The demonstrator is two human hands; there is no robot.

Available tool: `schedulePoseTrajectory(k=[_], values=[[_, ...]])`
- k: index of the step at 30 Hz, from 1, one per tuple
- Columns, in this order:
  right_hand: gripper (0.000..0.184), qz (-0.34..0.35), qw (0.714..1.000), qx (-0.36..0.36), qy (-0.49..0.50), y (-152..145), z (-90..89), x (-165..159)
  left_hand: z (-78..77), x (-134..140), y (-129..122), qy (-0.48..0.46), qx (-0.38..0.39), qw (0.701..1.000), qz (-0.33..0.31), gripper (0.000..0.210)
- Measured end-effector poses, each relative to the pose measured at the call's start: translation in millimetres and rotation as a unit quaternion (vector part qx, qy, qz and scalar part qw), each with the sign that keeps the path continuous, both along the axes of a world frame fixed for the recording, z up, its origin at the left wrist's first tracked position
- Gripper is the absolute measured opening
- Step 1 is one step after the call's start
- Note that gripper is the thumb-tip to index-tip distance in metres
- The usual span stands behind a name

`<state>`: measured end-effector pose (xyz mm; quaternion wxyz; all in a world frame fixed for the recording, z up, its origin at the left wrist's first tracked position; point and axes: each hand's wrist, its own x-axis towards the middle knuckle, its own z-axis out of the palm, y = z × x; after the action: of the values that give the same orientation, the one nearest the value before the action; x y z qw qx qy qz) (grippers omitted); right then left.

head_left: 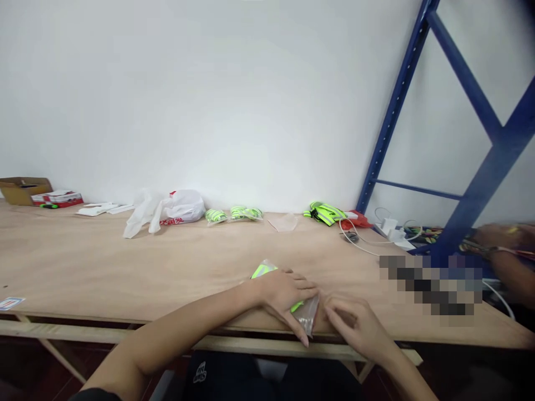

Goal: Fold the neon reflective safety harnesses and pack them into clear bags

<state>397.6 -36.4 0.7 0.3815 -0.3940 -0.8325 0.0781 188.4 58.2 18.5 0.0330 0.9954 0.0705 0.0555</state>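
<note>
A clear plastic bag (309,315) lies near the table's front edge, with a folded neon yellow-green reflective item (263,270) inside. My left hand (284,292) rests flat on the bag, fingers spread, and covers most of its contents. At the bag's right edge, my right hand (355,323) is closed in a pinch of thumb and fingers. Its fingertips are slightly blurred and appear to hold the bag's edge.
Along the wall stand a cardboard box (25,190), a white shopping bag (186,206), several bagged neon items (240,213) and an unbagged neon vest-like item (325,213). A white cable (359,245) crosses the right side near a blue metal frame (387,117). Another person's arm (510,267) shows far right.
</note>
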Motion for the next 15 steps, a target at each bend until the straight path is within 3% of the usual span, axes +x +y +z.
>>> schedulePoseTrajectory(k=[3, 7, 15], values=[[0.026, -0.048, 0.994, 0.095, 0.039, -1.9, -2.8, 6.8, 0.7, 0.4, -3.5, 0.013, 0.023, 1.000, 0.011, 0.095], [0.019, -0.041, 0.989, 0.142, 0.012, 0.2, -15.4, 6.1, -0.3, 0.5, -5.2, 0.013, 0.014, 1.000, 0.024, 0.075], [0.024, -0.030, 0.983, 0.172, -0.055, 0.0, -27.8, 6.7, -5.2, 4.8, -6.5, 0.013, 0.040, 0.999, 0.024, 0.081]])
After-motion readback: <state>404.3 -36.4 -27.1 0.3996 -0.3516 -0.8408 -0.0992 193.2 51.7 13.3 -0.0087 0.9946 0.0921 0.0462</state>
